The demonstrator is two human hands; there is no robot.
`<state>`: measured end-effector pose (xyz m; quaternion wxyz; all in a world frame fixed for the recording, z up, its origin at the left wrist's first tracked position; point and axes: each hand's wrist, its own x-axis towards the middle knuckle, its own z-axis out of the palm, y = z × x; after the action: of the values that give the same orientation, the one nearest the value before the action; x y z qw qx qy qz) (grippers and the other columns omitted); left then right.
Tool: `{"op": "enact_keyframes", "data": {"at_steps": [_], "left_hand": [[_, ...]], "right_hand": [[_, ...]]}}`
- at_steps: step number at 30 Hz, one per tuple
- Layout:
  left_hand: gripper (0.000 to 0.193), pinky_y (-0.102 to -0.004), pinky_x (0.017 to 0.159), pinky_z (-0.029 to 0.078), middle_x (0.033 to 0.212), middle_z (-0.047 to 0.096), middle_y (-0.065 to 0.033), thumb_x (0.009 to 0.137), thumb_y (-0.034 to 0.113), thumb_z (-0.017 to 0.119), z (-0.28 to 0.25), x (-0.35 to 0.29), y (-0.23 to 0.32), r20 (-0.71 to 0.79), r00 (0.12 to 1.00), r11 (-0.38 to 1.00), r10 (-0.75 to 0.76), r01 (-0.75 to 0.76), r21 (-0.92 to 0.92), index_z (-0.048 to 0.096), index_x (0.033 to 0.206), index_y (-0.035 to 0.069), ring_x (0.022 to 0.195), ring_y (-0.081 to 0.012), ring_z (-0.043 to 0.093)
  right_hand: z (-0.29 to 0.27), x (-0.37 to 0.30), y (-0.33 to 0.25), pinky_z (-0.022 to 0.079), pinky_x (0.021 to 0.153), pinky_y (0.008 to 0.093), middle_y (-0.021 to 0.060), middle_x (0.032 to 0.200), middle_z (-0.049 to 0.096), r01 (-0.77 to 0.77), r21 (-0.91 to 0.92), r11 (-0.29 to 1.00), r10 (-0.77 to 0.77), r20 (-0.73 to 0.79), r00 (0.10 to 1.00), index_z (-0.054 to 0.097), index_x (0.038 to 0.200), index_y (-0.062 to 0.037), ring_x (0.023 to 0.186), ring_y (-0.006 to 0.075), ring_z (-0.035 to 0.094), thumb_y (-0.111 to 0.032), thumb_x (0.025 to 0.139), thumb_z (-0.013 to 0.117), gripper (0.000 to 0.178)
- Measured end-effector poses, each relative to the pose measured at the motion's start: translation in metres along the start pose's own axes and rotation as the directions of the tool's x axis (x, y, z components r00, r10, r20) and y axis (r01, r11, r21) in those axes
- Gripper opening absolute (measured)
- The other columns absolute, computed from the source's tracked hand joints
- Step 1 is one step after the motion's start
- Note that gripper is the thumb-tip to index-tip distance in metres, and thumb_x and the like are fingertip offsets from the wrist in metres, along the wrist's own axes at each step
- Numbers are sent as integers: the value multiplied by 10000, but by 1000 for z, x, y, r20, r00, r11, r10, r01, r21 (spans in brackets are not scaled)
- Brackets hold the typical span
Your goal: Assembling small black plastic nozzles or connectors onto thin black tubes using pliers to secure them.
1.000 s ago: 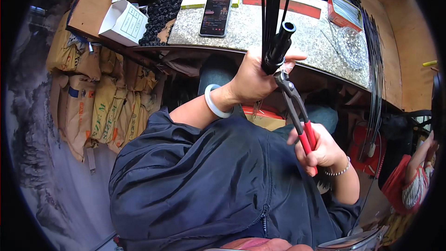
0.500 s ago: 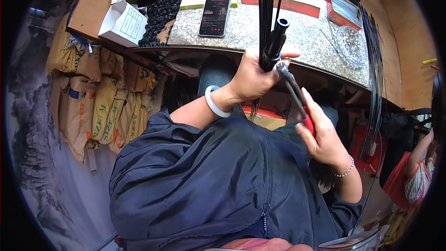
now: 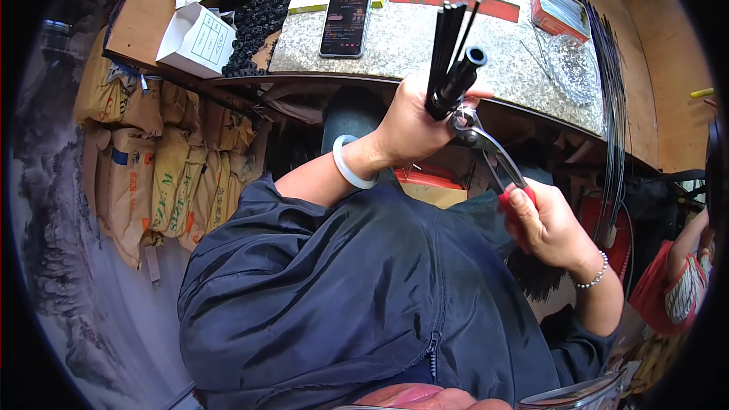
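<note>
My left hand point(image 3: 412, 127), with a pale bangle at its wrist, is closed round a black umbrella frame point(image 3: 460, 80). The frame is a tube with thin ribs beside it, pointing up and tilted slightly right; its lower part is hidden by my hand. My right hand point(image 3: 558, 229), with a beaded bracelet, grips the red handles of a pair of pliers point(image 3: 497, 158). The pliers' metal jaws touch the frame beside my left fingers. Whether the jaws are closed on a small part there is hard to make out.
Across the speckled worktop point(image 3: 319, 67) lie a phone point(image 3: 346, 19), a red strip point(image 3: 456, 3), a box of thin pins point(image 3: 560, 11) and a clear dish point(image 3: 571, 68). Small black parts point(image 3: 262, 26) are piled behind. Long black rods point(image 3: 610, 83) hang at the right edge. Sacks point(image 3: 171, 182) stand left.
My right hand has moved right and slightly down, with the pliers' handles swinging outward. The umbrella frame in my left hand has tilted a little right and lowered slightly.
</note>
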<state>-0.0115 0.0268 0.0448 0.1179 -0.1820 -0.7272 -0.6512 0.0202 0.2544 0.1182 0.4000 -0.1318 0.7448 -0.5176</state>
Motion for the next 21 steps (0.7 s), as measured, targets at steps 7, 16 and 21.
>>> {"op": "enact_keyframes", "data": {"at_steps": [7,16,21], "left_hand": [[296,-246,568,438,731,598,-12,778,-15,618,-2,5,7,16,994,984,107,-108,143,627,1072,12,620,-79,545],[122,-209,522,382,628,554,25,858,73,605,-5,10,33,-42,958,924,-283,260,-280,678,923,0,590,-22,516],[127,-228,538,432,660,587,-11,858,73,623,3,5,32,-20,986,980,-168,165,-109,664,944,-10,623,-47,542]], "right_hand": [[-1,0,-14,400,502,319,144,613,490,157,-735,660,-438,-207,875,466,920,-8,498,300,469,-130,891,570,162],[11,18,39,345,641,210,29,881,449,500,-171,849,-525,-372,765,538,880,-18,708,90,409,-93,872,593,93],[25,48,14,311,624,182,-12,928,422,589,-443,676,-727,-534,432,627,1042,13,715,56,374,-124,752,749,343]]}}
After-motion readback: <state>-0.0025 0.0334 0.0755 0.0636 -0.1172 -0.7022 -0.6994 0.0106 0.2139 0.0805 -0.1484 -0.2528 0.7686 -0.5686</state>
